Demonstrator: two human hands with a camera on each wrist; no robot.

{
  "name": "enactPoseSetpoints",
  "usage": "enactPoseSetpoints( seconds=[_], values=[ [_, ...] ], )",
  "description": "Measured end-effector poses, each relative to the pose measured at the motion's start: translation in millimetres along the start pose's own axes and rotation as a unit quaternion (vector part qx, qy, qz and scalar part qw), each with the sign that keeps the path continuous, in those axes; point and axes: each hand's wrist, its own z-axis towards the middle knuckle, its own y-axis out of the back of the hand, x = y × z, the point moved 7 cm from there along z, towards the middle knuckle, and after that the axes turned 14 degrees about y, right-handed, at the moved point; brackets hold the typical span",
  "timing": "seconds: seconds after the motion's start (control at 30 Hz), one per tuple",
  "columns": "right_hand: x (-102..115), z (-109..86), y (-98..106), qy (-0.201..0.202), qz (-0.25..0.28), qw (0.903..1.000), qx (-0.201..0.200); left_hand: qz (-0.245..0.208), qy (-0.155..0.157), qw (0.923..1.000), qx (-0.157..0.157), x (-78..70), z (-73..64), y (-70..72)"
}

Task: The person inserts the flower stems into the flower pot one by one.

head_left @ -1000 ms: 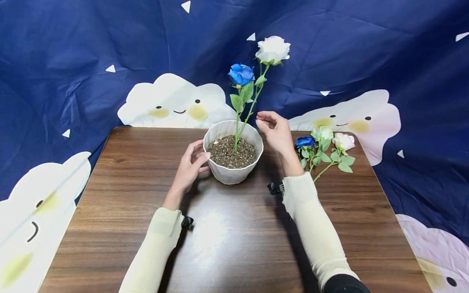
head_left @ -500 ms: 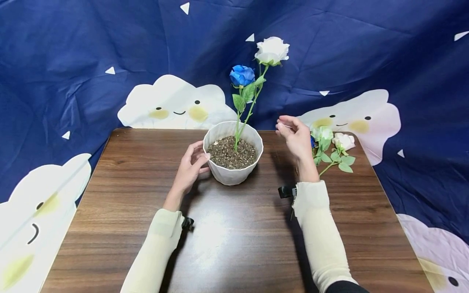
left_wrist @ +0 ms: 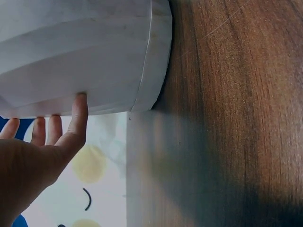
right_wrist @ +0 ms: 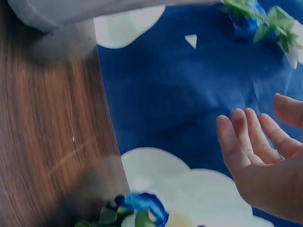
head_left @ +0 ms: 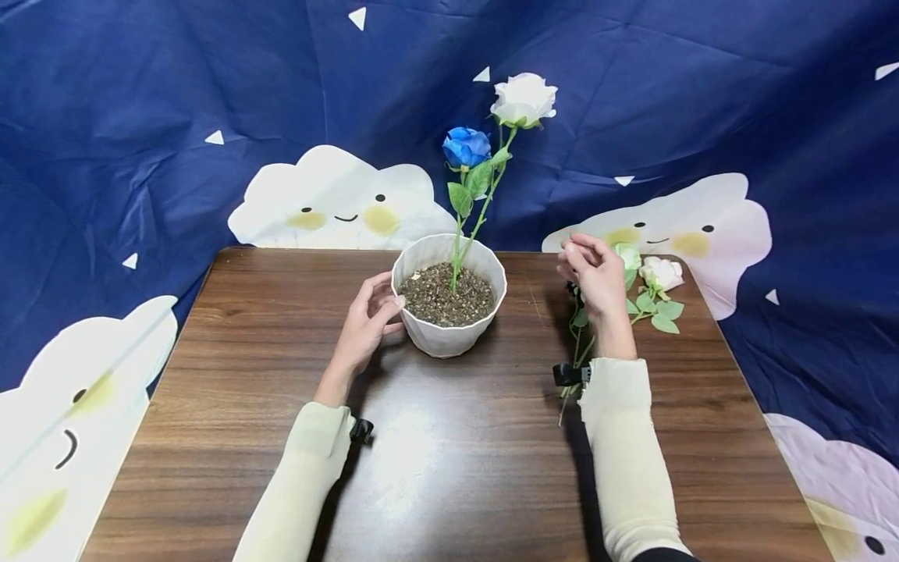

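I have room between the pot (head_left: 449, 340) and the right hand (head_left: 598, 282). The blue rose (head_left: 467, 147) and white rose (head_left: 524, 100) block me above the soil (head_left: 438, 303); the left hand (head_left: 365, 321) bars the pot's left, and loose flowers (head_left: 662, 273) crowd the right hand.

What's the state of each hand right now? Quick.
Left hand: open, fingertips against the side of the white pot, not wrapped round it.
Right hand: open, fingers loosely bent, holding nothing.

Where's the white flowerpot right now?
In the head view, the white flowerpot stands in the middle, toward the far edge of the wooden table. The left hand is touching its left side.
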Motion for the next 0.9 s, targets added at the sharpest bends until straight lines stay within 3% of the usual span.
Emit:
enactPoseSetpoints(
  seconds=[0.5,0.9],
  values=[
    [-12,-0.2,70,-0.072,0.039,0.9932,-0.084,0.000,0.001,1.0000,-0.002,0.8,0.2,0.7],
    [-41,-22.1,103,-0.123,0.024,0.9895,-0.073,0.004,0.003,1.0000,0.000,1.6,1.1,0.9]
  ],
)
